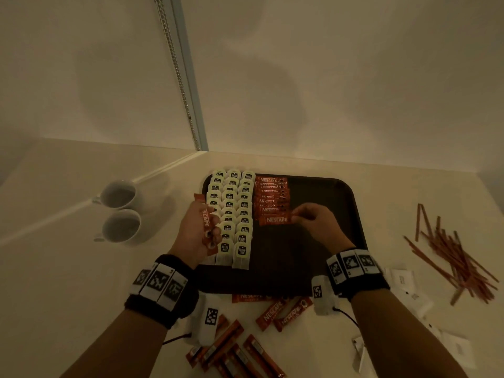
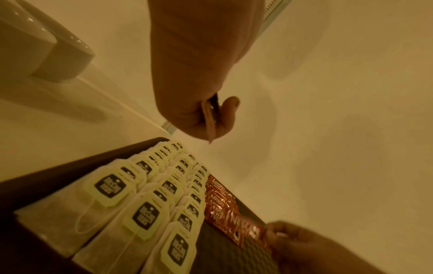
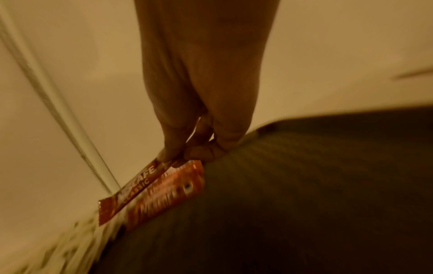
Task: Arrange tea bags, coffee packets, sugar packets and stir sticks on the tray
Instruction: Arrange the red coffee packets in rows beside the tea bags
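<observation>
- The pale cream countertop (image 1: 68, 268) meets a cream wall at the back and carries everything else.
- A dark rectangular plastic tray (image 1: 321, 192) with rounded corners lies flat in the middle of it.
- Three neat columns of white paper tea bags (image 1: 231, 211) with black-printed tags fill the tray's left part, overlapping from the far edge to the near one.
- Just right of them sits a column of red Nescafé coffee packets (image 1: 271, 199), overlapping crosswise and reaching about halfway down the tray.
- A loose heap of thin brown stir sticks (image 1: 458, 257) lies on the counter well right of the tray.
- White paper sugar packets (image 1: 409, 290) are scattered on the counter near the tray's right front corner.
- More red coffee sticks (image 1: 283, 313) lie loose on the counter in front of the tray.
- Two white ceramic cups (image 1: 120, 211) stand side by side left of the tray.
- The left hand (image 1: 197, 230), above the tea bags, has its fingers wrapped round a small bundle of red coffee sticks (image 1: 205, 222) held upright.
- The right hand (image 1: 317, 223) pinches one end of a single red coffee packet (image 1: 275, 220) between thumb and fingertips, at the near end of the coffee column; whether it lies flat there cannot be told.
</observation>
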Demonstrator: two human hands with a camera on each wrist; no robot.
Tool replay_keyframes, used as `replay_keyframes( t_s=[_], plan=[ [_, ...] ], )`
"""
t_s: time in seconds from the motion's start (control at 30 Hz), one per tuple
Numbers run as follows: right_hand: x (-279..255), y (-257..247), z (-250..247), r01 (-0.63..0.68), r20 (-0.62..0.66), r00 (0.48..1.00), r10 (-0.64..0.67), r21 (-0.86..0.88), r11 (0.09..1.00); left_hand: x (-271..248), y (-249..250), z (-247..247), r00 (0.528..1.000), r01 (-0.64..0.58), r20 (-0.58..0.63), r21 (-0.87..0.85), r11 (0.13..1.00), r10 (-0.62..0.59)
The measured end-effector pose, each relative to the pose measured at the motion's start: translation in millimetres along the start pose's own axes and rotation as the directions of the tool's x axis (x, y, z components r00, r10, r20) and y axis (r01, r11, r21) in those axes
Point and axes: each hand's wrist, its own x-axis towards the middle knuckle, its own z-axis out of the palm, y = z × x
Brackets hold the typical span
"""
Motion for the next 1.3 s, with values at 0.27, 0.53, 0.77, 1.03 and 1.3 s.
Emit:
replay_keyframes(
  t_s=[0.27,0.53,0.77,1.03,1.3],
  plan=[
    [10.7,23.3,34.0,-0.159,-0.049,0.986,0.161,0.041,0.986,-2.9,-0.9,-0.6,0.997,-0.02,-0.074,-0.017,1.0,0.019],
    [26.2,16.5,37.7,-0.148,-0.161,0.976,0.145,-0.006,0.989,-1.1,-1.6,-0.4,0.992,-0.074,-0.093,0.091,0.993,0.083],
    [30.3,17.5,42.4,-0.17,-0.203,0.965,0.164,-0.015,0.985,-4.7,0.2,-0.6,0.996,-0.08,-0.029,0.176,0.981,0.087],
    [32.2,16.6,44.7,-0.208,-0.219,0.954,0.207,0.015,0.978,-3.3,-3.5,-2.4,0.996,-0.084,0.001,0.254,0.963,0.087],
    [4.7,-26.0,43.4,0.008,-0.13,0.991,0.022,0.229,0.973,-8.6,-0.5,4.0,0.995,-0.1,0.019,0.158,0.982,0.098]
  ],
)
